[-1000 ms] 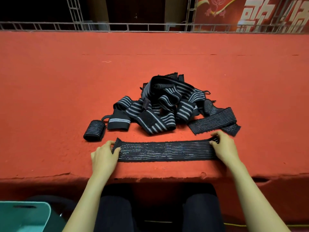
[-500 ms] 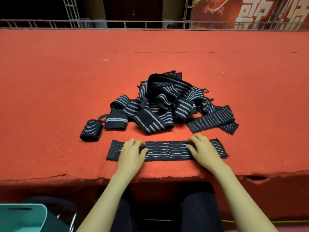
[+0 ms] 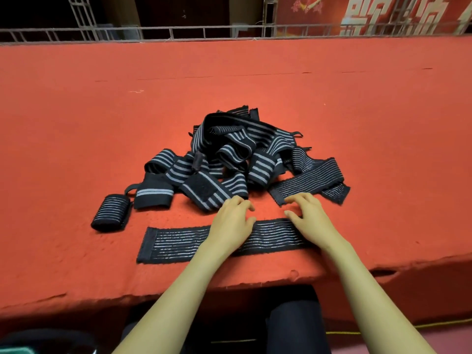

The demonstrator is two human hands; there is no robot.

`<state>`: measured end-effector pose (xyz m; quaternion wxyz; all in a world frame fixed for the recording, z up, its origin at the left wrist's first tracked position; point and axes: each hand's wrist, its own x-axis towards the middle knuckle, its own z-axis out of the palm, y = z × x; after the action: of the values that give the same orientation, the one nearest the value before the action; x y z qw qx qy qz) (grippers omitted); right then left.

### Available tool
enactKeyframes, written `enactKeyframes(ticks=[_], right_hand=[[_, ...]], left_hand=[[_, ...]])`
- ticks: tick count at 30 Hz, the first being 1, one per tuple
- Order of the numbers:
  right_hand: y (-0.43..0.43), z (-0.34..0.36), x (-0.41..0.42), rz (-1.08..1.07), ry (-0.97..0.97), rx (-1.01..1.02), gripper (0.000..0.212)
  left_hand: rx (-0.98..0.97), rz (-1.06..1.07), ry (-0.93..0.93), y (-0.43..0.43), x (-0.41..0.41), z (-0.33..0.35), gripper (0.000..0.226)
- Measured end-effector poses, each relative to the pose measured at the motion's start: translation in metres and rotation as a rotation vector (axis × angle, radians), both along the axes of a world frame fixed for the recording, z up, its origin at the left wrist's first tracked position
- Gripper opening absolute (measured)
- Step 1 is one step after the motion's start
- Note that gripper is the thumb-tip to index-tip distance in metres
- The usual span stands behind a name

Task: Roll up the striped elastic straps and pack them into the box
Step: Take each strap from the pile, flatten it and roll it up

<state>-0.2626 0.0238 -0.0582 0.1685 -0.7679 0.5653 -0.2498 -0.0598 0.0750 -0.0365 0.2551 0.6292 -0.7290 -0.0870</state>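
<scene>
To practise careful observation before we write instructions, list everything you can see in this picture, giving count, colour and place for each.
flat strap: one, black with thin pale stripes, laid out along the table's near edge
rolled strap: one, black with pale stripes, left of the pile
pile of straps: one tangled heap, number unclear, black with grey stripes, mid-table
table: one, red felt covering
railing: one, grey metal, behind the table
banner: one, red with white characters, top right
cable: one, yellow, floor at lower right
legs: two, black trousers, below the table edge
left hand: one, resting on the flat strap's middle
right hand: one, resting on the flat strap's right end
</scene>
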Motion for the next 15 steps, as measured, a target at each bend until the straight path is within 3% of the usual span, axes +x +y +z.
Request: enactKeyframes(ticks=[4, 7, 11, 15], right_hand=[[-0.026, 0.006, 0.002, -0.004, 0.072, 0.026, 0.053], [-0.038, 0.005, 0.011, 0.027, 0.122, 0.061, 0.057], [-0.045, -0.002, 0.019, -0.044, 0.231, 0.038, 0.042], [-0.047, -0.004, 0.021, -0.165, 0.182, -0.017, 0.028]], left_hand=[[-0.107, -0.056, -0.003, -0.022, -0.020, 0.005, 0.030], [-0.169, -0.043, -0.028, -0.035, -0.025, 0.003, 0.035], [-0.076, 0.018, -0.092, -0.045, -0.016, -0.007, 0.045], [0.035, 0.017, -0.103, -0.045, -0.008, -0.013, 0.054]])
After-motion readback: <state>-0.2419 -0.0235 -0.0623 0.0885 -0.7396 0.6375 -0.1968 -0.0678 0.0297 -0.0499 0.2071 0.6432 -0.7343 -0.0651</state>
